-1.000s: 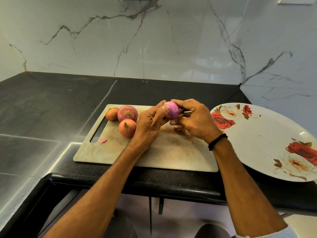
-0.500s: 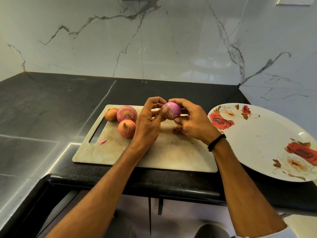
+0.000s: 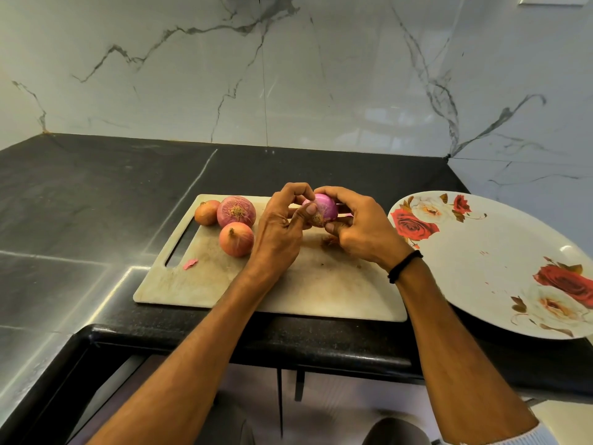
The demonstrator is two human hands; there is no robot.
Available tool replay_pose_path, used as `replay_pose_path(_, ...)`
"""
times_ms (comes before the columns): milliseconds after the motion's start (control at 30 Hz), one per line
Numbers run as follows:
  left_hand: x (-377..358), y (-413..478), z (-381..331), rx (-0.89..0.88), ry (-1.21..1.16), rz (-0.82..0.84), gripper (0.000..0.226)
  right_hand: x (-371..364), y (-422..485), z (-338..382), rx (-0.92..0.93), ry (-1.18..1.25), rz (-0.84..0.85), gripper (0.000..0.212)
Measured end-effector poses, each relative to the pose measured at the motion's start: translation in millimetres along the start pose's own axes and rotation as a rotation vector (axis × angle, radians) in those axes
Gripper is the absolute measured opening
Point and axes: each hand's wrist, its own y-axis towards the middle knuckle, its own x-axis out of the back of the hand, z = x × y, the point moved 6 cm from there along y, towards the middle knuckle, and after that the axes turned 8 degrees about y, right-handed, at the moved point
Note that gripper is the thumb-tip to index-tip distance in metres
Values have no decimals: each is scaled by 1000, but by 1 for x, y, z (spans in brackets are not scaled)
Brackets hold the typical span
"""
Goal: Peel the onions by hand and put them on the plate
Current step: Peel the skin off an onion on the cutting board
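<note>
- Over the cutting board, left hand and right hand both clamp the purple onion.
- Three unpeeled onions sit at its far-left corner.

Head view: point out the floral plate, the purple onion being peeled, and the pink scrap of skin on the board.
floral plate [image 3: 481,284], head view, on its bare white middle.
purple onion [image 3: 325,205], head view, on its shiny peeled side.
pink scrap of skin [image 3: 190,263], head view, on the scrap's centre.

Seemingly marble wall, black counter
</note>
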Motion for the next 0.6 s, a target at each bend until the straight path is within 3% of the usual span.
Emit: replay_pose_path(600,2,-1,-2,-57,30,-33,8,3,-3,7,-9,60,-18,55)
